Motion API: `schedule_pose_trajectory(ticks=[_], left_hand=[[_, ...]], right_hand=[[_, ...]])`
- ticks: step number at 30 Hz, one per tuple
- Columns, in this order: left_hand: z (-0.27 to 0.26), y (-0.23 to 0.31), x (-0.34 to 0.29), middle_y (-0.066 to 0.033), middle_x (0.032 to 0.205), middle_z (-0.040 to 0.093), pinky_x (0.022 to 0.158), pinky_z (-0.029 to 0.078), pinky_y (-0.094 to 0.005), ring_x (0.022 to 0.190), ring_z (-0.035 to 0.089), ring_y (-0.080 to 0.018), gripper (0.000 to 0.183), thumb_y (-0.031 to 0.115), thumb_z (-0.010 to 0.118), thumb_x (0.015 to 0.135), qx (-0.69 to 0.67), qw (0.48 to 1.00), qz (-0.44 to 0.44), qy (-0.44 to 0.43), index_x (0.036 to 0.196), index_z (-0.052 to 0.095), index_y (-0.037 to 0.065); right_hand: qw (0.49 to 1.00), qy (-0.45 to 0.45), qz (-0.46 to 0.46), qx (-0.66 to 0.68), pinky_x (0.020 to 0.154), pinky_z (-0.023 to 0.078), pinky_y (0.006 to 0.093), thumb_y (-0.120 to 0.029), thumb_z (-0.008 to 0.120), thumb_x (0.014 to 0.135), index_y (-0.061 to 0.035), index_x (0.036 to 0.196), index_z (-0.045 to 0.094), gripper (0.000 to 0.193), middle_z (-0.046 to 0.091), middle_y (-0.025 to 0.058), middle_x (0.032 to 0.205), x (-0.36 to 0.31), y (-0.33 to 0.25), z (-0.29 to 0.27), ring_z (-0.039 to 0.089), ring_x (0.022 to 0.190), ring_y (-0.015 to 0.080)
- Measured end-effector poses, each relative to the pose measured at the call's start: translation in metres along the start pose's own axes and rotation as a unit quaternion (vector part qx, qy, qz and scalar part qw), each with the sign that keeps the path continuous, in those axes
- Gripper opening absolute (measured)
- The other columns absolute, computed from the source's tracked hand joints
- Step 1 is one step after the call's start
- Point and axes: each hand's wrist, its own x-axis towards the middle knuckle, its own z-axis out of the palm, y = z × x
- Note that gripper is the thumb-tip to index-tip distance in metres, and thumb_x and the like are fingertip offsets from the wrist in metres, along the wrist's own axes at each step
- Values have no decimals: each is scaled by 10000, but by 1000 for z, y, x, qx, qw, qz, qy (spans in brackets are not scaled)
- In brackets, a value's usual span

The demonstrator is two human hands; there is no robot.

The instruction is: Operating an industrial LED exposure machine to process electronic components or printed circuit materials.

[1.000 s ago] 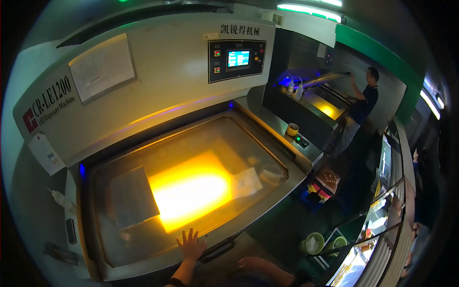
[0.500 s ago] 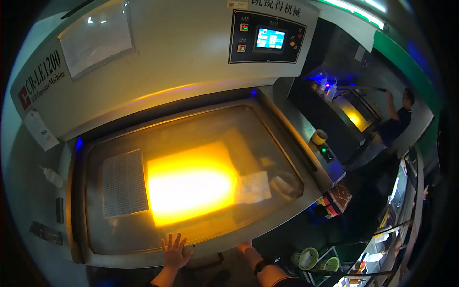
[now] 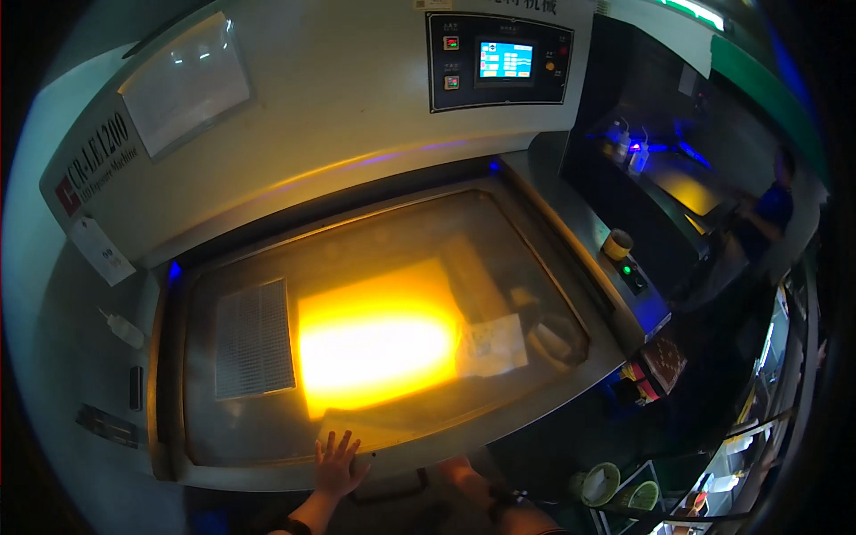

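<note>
My left hand (image 3: 336, 464) rests on the front rim of the exposure machine's wide tray (image 3: 276, 477), fingers spread and holding nothing. My right hand (image 3: 456, 470) is at the same front edge, farther right and lower, by a dark bar handle (image 3: 392, 493); its fingers are hidden. Under the clear film of the tray lies a perforated-looking patterned sheet (image 3: 254, 343) on the left. A bright yellow glowing panel (image 3: 379, 348) fills the middle, and a pale printed sheet (image 3: 501, 346) overlaps its right side.
A control panel with a lit screen (image 3: 506, 61) is on the machine's upper body. On the right ledge stands a roll of tape (image 3: 617, 243) beside a green-lit switch (image 3: 628, 270). Green baskets (image 3: 600, 484) sit low right. A co-worker (image 3: 771, 209) stands at another lit table.
My view has swung slightly left, shifting the machine rightward in the picture. My left hand stays on the rim. The co-worker's raised arm has come down.
</note>
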Motion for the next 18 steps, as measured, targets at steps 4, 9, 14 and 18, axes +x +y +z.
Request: schedule_pose_trajectory(ticks=[4, 9, 14, 18], left_hand=[[16, -11, -2, -66, 1502, 401, 1114, 138, -674, 1429, 255, -386, 635, 545, 636, 816, -15, 1000, -14, 22, 1335, 555, 188], [14, -12, -5, -69, 1470, 444, 1108, 157, -673, 1396, 318, -382, 616, 551, 620, 823, -8, 997, -8, 76, 1311, 576, 177], [6, -14, -6, -37, 1483, 435, 1105, 177, -669, 1406, 326, -339, 640, 603, 567, 836, -3, 998, -8, 69, 1319, 566, 182], [20, -15, -10, -23, 1521, 385, 1115, 162, -664, 1428, 296, -319, 673, 638, 520, 850, 9, 998, -35, 54, 1359, 534, 198]], right_hand=[[996, -76, 10, -38, 905, 491, 459, -269, 520, 920, -60, 1216, 615, 374, 670, 166, 1120, -47, 6, -14, 613, 1062, 386], [786, -90, 253, 557, 836, 525, 396, -231, 563, 898, -78, 1037, 686, 241, 689, 100, 877, -240, 78, 90, 670, 861, 276], [881, 10, 405, 245, 794, 533, 413, -204, 587, 848, -61, 1034, 676, 252, 691, 121, 864, -377, 79, 22, 674, 844, 309], [902, 52, 407, 134, 761, 539, 427, -183, 606, 808, -47, 1032, 668, 269, 692, 138, 853, -410, 97, -21, 678, 830, 335]])
